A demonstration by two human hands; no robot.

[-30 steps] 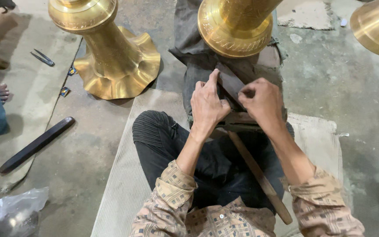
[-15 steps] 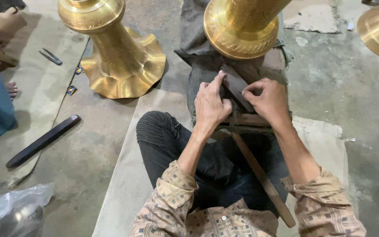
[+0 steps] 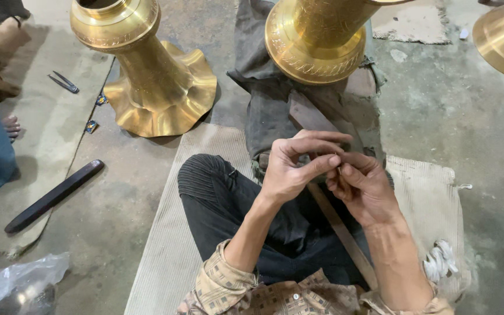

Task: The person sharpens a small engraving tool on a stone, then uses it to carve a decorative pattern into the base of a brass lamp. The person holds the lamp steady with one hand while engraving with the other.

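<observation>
Two hands (image 3: 328,172), wooden strip (image 3: 339,230) running diagonally

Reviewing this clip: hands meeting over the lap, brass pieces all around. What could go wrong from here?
Whatever tiny thing the left hand and right hand pinch is hidden; dropped, it might vanish in the dark trousers. The tilted brass vessel lies just ahead on a rumpled cloth, so it could roll toward the knees.

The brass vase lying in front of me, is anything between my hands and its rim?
Nothing solid blocks it. Between the left hand, the right hand and the tipped brass vase lie only a dark cloth and a flat wooden block, both low on the floor.
</observation>
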